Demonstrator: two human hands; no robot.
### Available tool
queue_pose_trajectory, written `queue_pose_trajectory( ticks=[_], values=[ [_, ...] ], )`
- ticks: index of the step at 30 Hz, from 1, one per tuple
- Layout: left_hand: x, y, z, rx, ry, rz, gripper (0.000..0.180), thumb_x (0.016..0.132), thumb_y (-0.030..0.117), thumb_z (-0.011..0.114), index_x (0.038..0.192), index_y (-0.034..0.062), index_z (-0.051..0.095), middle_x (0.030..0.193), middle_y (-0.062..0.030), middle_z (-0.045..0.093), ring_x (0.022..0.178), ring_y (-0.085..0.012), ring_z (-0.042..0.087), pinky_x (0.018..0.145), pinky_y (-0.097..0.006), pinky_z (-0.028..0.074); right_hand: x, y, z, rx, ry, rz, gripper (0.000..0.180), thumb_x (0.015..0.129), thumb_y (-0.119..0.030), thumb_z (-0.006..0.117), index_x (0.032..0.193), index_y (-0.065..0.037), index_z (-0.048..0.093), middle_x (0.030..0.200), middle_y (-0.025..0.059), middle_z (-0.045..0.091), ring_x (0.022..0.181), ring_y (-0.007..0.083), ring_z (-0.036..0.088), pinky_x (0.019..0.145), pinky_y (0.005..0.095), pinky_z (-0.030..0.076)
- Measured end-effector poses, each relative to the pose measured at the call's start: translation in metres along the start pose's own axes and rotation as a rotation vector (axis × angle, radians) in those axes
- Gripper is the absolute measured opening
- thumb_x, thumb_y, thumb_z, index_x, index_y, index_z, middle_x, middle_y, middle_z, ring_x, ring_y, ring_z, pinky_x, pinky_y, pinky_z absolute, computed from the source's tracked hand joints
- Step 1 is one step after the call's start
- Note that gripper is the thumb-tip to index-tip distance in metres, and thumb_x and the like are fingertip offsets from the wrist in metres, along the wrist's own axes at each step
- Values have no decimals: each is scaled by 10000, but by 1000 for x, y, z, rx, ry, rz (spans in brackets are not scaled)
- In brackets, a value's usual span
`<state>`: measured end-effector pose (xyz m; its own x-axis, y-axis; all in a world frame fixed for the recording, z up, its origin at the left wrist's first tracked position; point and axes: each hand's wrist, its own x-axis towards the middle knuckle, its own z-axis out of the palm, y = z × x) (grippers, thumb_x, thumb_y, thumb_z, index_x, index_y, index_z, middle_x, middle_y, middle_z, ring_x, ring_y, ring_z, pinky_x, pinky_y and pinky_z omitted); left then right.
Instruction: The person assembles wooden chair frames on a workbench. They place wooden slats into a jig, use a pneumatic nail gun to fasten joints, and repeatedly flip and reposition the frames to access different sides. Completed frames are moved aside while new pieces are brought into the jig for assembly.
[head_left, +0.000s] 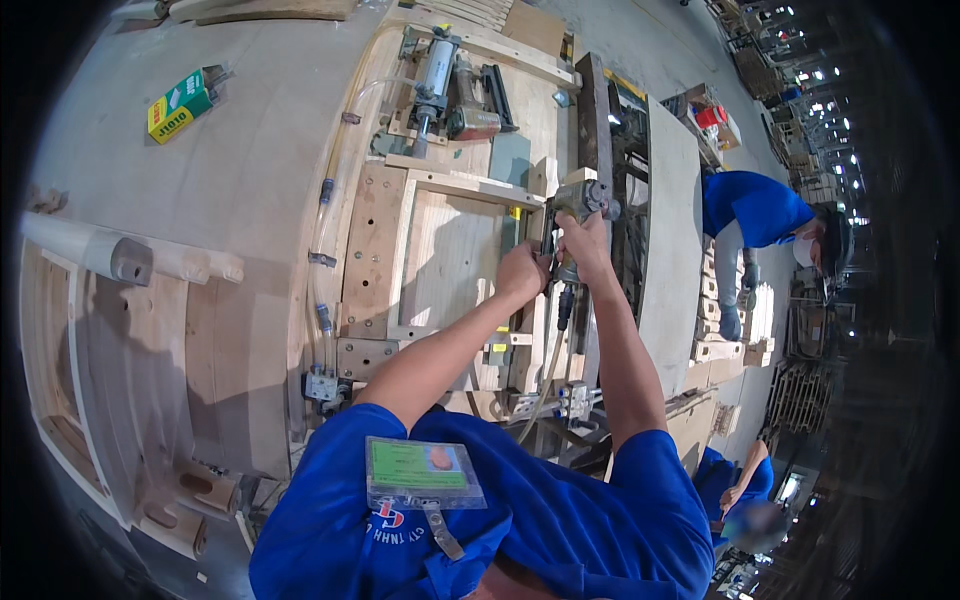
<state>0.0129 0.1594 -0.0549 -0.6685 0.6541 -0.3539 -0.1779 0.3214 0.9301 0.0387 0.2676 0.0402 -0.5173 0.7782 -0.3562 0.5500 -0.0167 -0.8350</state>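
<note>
Head view, looking down over the person's own chest and forearms. Both hands meet at a pneumatic nail gun (573, 215) set against the right-hand edge of a pale wooden frame (440, 255), which lies flat in a plywood jig on the work surface (230, 180). The right hand (583, 243) is wrapped around the gun's grip, its fingers closed tightly on the handle. The left hand (522, 272) sits just beside it on the near-left side, curled shut against the gun's lower body and the frame edge (whether it clasps the tool or merely steadies it cannot be told from this angle).

The governing relation: the gun's body runs away from the person, its head at the far end and its air hose (548, 375) trailing back toward the body between the two forearms. The frame's inner panel lies to the left of both hands, and its right rail runs along the same near-to-far line as the tool, directly under the fingers. The right hand is the nearer to the gun's head; the left is the nearer to the frame's panel.

Farther along the surface stands a pneumatic cylinder (432, 75) and, well apart to the left, a green-and-yellow box (183, 103). A co-worker in blue (755, 207) bends at a neighbouring bench to the right.
</note>
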Motion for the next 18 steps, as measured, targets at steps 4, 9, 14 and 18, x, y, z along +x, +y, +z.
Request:
queue_pose_trajectory(
  ticks=[4,9,14,18],
  values=[
    [14,1,5,61,-12,-64,329,960,307,778,1166,51,761,888,-173,778,818,-333,751,756,-459,561,18,3,2,-54,10,10,272,982,-149,714,1140,-19,534,791,65,603,511,141,567,419,332,470],
    [17,0,2,32,-37,-87,395,953,344,799,1214,51,760,920,-179,778,860,-342,755,789,-458,568,18,3,5,-58,2,-19,303,991,-152,708,1180,-21,512,798,57,600,520,137,568,426,325,473],
    [21,4,-3,54,-57,-116,426,953,366,803,1234,48,756,969,-184,781,900,-350,758,813,-464,571,21,3,7,-44,-14,-69,307,992,-152,709,1183,-23,506,802,57,602,519,136,569,431,324,475],
    [23,3,-4,35,-31,-82,401,945,341,800,1227,58,766,953,-190,781,888,-353,762,811,-464,576,21,-2,10,-62,-13,-62,270,991,-152,708,1139,-12,531,760,57,603,491,139,562,427,326,469]
  ],
)
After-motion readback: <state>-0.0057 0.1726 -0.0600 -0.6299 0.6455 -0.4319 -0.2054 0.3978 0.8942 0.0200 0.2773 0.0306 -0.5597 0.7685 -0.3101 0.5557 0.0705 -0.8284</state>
